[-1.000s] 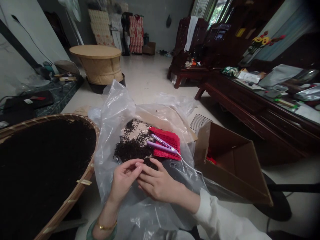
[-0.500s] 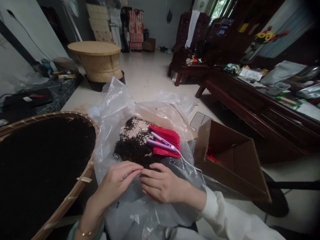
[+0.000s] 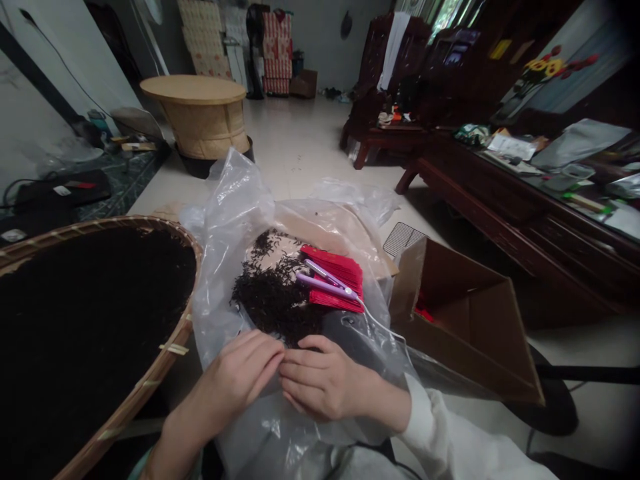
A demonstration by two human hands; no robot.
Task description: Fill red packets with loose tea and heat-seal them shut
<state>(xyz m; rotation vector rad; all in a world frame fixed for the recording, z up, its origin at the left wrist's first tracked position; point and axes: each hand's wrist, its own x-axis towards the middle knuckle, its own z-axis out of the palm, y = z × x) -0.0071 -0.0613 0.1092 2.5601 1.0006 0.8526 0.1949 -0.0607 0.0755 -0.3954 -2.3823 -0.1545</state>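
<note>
My left hand (image 3: 240, 381) and my right hand (image 3: 320, 381) meet fingertip to fingertip on a clear plastic sheet (image 3: 235, 220), just below a heap of dark loose tea leaves (image 3: 273, 303). Both hands have curled fingers pinched together; what they pinch is too small to make out. A stack of red packets (image 3: 340, 283) lies beside the leaves, with a purple hand sealer (image 3: 325, 281) resting on top of it.
A wide woven bamboo tray (image 3: 165, 360) full of dark tea stands at my left. An open cardboard box (image 3: 470, 327) sits at my right, a dark wooden table (image 3: 525, 207) beyond it. A round bamboo stool (image 3: 197, 113) stands farther back.
Both hands have slid a little down and toward me on the plastic, still touching. The left hand has turned palm down. The view has shifted slightly.
</note>
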